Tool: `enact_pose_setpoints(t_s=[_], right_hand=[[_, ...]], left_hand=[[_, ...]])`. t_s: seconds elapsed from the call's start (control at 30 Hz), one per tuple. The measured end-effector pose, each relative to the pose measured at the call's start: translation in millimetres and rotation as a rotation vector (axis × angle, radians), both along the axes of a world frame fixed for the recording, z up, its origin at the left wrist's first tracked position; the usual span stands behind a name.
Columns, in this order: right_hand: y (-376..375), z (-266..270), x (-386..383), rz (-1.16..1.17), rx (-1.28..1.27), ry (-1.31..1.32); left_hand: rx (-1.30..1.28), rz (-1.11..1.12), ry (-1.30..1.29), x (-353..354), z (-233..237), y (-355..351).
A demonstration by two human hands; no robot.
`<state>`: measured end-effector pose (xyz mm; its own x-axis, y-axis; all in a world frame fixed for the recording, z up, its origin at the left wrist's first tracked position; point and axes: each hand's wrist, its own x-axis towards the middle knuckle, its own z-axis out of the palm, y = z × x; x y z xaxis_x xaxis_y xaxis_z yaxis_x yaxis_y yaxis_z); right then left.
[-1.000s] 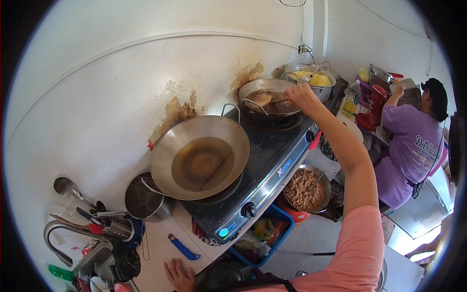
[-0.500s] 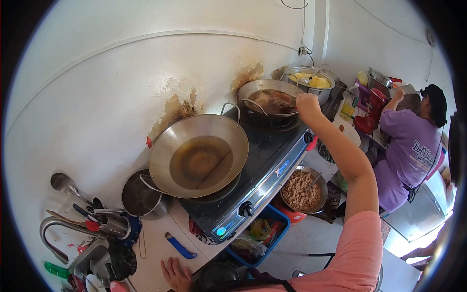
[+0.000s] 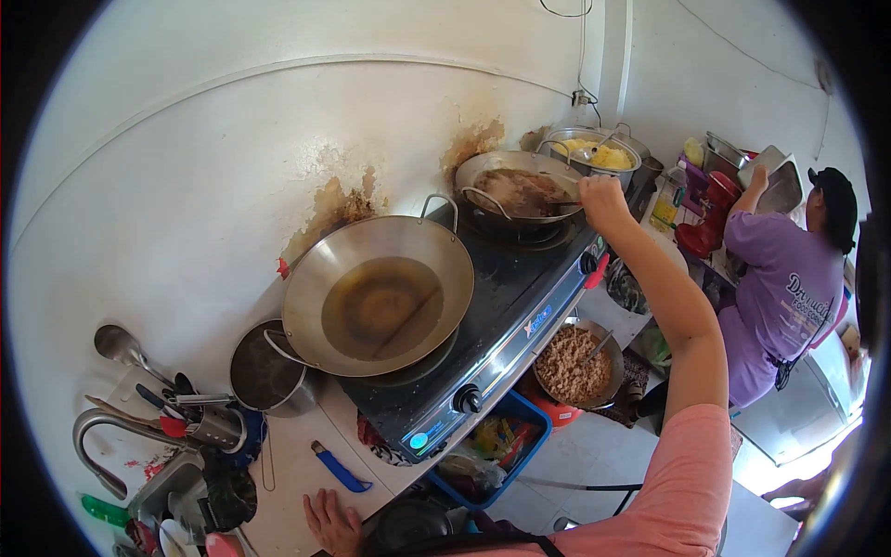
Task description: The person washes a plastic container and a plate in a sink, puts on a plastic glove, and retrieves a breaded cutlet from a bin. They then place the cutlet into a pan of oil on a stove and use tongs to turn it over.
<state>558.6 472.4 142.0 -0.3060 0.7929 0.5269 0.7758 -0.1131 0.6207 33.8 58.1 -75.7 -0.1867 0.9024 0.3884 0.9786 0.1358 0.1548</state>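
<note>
My right hand is closed round the handle of a cooking utensil at the right rim of the far wok. The utensil's end reaches into the brown food and liquid there. My left hand lies with fingers spread on the counter, near a blue-handled knife. A larger wok with oil or liquid sits on the near burner of the black stove; a long dark utensil or line shows in it.
Beside the stove are a pot, a utensil holder and a sink faucet. A pot of yellow food stands beyond the far wok. Below is a bowl of ground food. A co-worker holds a metal tray.
My right hand has shifted slightly right and toward me with the utensil, whose end now shows by the wok's right side. The co-worker's tray is tilted differently. My left hand stays on the counter.
</note>
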Motion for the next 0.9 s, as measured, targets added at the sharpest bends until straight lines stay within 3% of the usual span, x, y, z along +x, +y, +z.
enact_pose_setpoints(t_s=[0.1, 0.33, 0.43, 0.63, 0.77, 0.9], right_hand=[[9, -10, 3, 0.026, 0.023, -0.049], [7, -3, 23, 0.085, -0.076, 0.152], [-12, 23, 20, -0.068, -0.171, 0.306], [-18, 55, 46, -0.3, -0.322, 0.76], [-2, 44, 79, -0.277, -0.517, 1.234], [-2, 36, 75, -0.335, -0.577, 1.545]], left_hand=[[0.021, 0.001, 0.033, 0, 0, 0], [0.029, -0.01, 0.046, -2, 0, 0], [0.041, -0.004, 0.041, -2, -1, 1], [-0.029, 0.0, 0.012, -15, -24, -1], [-0.002, 0.017, -0.007, -12, -22, 1], [0.002, 0.014, 0.007, -13, -23, 0]])
